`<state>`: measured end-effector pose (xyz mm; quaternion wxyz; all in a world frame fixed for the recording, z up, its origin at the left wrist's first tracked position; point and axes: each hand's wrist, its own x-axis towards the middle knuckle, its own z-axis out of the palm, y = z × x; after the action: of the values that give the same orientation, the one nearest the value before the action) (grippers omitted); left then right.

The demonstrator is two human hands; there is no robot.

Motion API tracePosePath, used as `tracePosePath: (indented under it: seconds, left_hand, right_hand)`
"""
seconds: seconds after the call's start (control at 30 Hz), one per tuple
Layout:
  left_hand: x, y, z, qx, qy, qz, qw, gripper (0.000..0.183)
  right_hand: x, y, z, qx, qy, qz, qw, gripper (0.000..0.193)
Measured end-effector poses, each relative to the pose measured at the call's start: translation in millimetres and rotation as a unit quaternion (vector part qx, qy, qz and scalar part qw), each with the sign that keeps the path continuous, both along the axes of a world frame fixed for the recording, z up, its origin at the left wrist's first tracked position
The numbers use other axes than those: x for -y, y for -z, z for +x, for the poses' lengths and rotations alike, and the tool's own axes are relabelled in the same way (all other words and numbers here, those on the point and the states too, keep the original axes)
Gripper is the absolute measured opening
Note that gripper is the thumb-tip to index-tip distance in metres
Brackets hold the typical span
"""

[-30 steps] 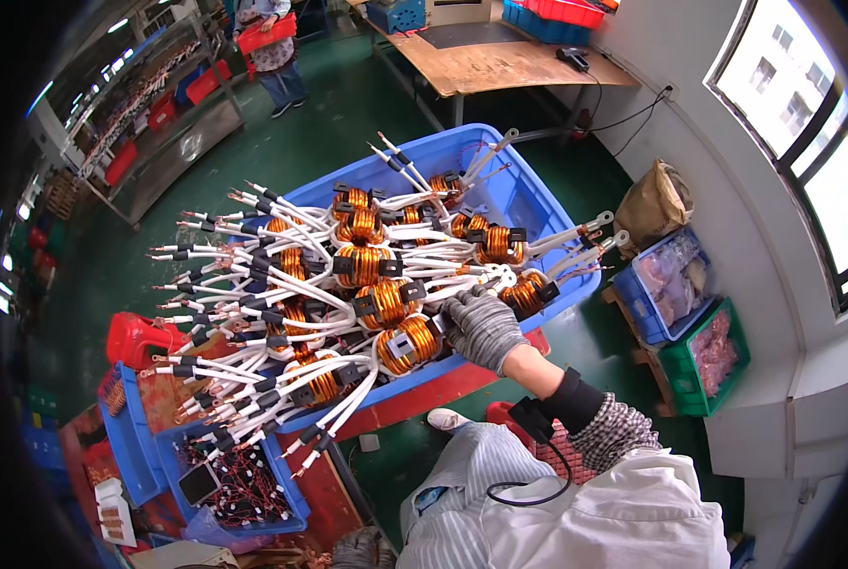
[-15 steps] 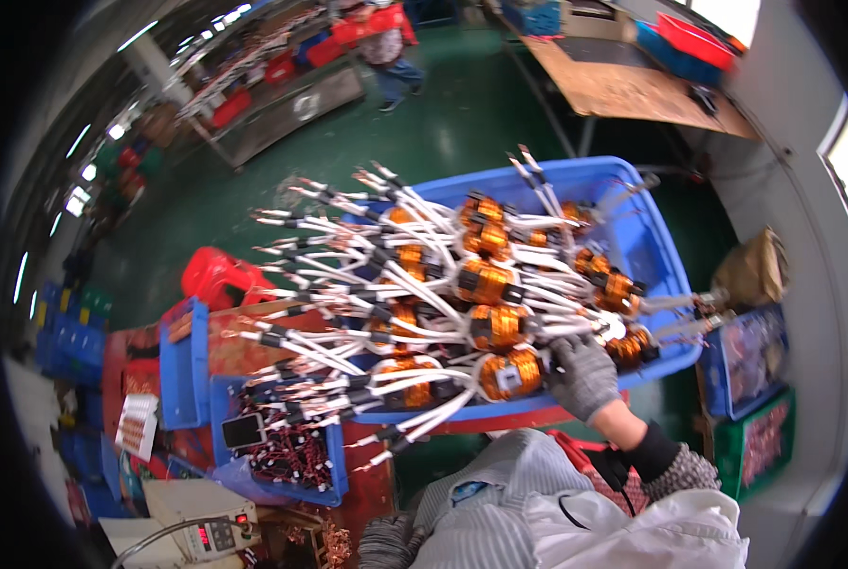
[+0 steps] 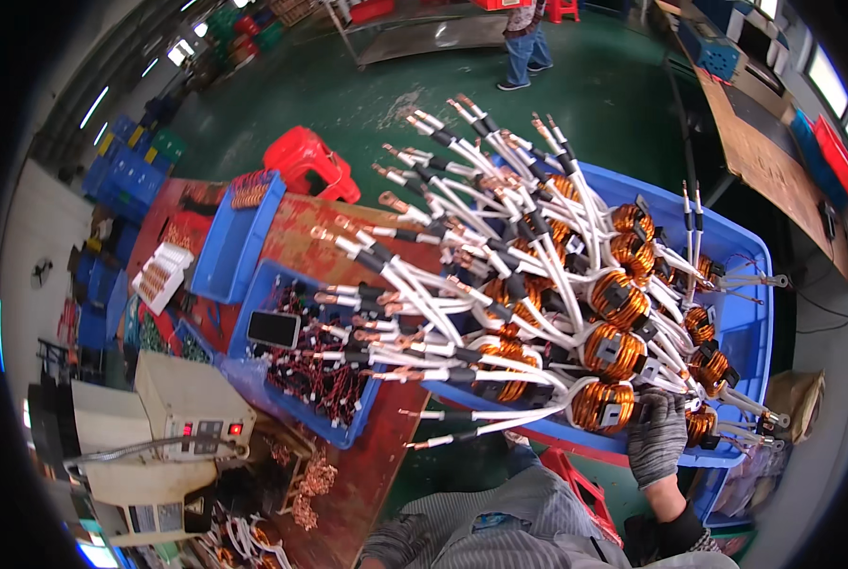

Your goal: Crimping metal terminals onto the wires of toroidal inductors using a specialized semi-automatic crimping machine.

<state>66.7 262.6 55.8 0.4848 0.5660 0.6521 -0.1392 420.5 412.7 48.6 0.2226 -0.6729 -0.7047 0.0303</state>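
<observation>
My right hand (image 3: 656, 438), in a grey knit glove, reaches over the near edge of a large blue bin (image 3: 764, 303). Its fingers are curled down just right of a copper-wound coil (image 3: 590, 408) with a small pale tag; what lies under them is hidden. Several more coils (image 3: 614, 351) are heaped in the bin. Their white leads (image 3: 410, 284), with black sleeves and copper lugs, spill over its left side. Low at the picture's bottom rests my left hand (image 3: 396, 539), also gloved, against my striped clothing; its fingers cannot be made out.
On the red worn table (image 3: 348, 242) stand a blue tray (image 3: 230, 242) and a blue bin of dark wires (image 3: 324, 379) with a phone (image 3: 274, 329) on it. A cream machine (image 3: 192, 408) is at lower left, a red stool (image 3: 308, 163) beyond. Another person (image 3: 526, 52) stands far off.
My view has swung left, so the bin and coils sit further right and the machine shows more. My right hand stays beside the tagged coil. The far person carries a red crate.
</observation>
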Motion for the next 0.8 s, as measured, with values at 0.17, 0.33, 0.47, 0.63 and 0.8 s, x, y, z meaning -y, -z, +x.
tracePosePath:
  seconds: [0.17,0.33,0.47,0.63,0.8]
  left_hand:
    - [50,7,-8,-0.014,-0.034,0.006,0.999,0.040]
    - [129,44,-39,-0.039,-0.041,0.007,0.998,0.047]
    - [199,95,-73,-0.055,0.029,0.035,0.997,0.045]
    - [256,175,-84,0.058,-0.105,0.048,0.992,0.047]
    - [292,334,-52,0.125,-0.327,0.097,0.932,0.049]
  right_hand:
    - [11,9,-3,0.011,0.023,-0.042,0.999,0.037]
    - [8,26,15,0.125,0.054,0.028,0.990,0.035]
    - [-6,40,16,0.150,0.072,0.022,0.986,0.043]
    - [8,27,7,0.142,0.094,-0.066,0.983,0.053]
    - [-4,40,42,0.192,0.060,-0.035,0.979,0.057]
